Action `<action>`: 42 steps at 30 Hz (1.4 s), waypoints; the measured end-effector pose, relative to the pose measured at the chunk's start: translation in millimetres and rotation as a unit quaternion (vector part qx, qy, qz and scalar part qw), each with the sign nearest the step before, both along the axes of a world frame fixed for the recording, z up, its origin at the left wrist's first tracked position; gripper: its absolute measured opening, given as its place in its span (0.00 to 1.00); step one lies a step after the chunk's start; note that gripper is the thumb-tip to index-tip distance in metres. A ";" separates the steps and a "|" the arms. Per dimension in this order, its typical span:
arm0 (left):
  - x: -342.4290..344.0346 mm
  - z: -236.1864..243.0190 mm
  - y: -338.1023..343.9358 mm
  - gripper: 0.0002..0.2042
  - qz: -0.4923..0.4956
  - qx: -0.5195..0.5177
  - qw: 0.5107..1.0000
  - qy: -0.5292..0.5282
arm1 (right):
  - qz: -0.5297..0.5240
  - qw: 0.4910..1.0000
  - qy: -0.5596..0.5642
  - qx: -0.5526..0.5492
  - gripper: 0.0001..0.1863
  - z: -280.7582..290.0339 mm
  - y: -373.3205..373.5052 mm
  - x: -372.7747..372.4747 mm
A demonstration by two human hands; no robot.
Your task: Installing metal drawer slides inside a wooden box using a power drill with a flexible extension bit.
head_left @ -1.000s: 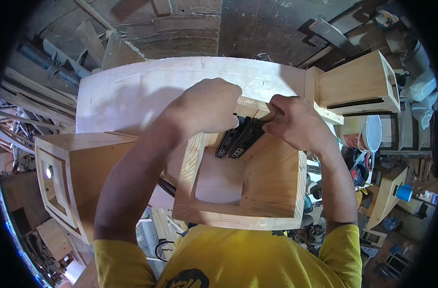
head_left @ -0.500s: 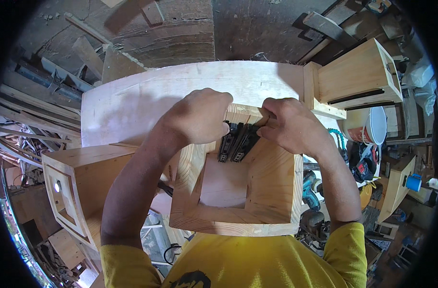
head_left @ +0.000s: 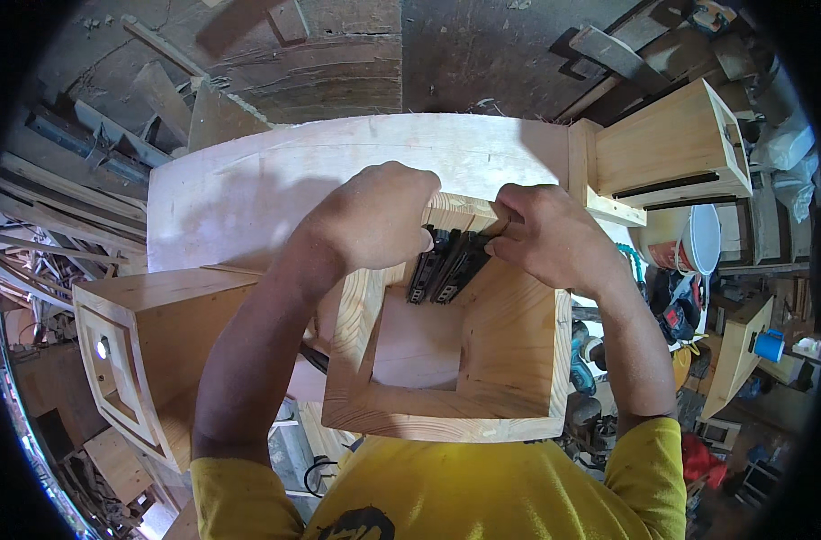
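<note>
An open pale wooden box [head_left: 554, 351] lies in front of my body on the bench. My left hand [head_left: 374, 216] is closed on the top edge of its far end board [head_left: 469, 207], thumb bent inward. My right hand [head_left: 554, 234] grips that same board at its right end, thumb and fingers curled over it. Between my hands, two or more black metal drawer slides [head_left: 442, 265] stand side by side against the board's inner face, inside the box. The tips of both thumbs are at the slides; whether they press on them I cannot tell.
A pale plywood bench top [head_left: 248, 162] spans behind the box. A wooden cabinet [head_left: 185, 360] sits at left, another box [head_left: 663, 144] at back right. At right are a white bucket [head_left: 699, 238], a teal power tool [head_left: 581, 369] and a blue cup [head_left: 771, 342]. Timber offcuts [head_left: 59, 216] line the left.
Compared with a second ago, my hands and the far end of the box sit a little lower in view, and the surroundings have shifted slightly. Both hands keep their grip; little differs since half a second ago.
</note>
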State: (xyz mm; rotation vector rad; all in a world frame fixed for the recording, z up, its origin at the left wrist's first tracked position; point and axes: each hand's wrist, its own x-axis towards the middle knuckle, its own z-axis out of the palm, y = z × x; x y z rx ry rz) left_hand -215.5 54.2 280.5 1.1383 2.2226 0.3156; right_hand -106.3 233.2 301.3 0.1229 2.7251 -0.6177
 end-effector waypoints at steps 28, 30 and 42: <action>-1.1 0.2 -0.6 0.22 0.004 0.034 0.999 0.027 | -0.022 0.999 -0.024 0.006 0.16 -2.5 1.3 -2.8; -0.6 -0.9 0.7 0.24 0.001 0.041 0.999 0.014 | -0.021 0.999 0.041 -0.015 0.19 -12.1 4.8 -0.2; 2.4 -8.8 1.7 0.28 0.015 0.062 0.996 0.057 | -0.111 0.913 0.138 -0.368 0.14 -41.8 33.0 18.3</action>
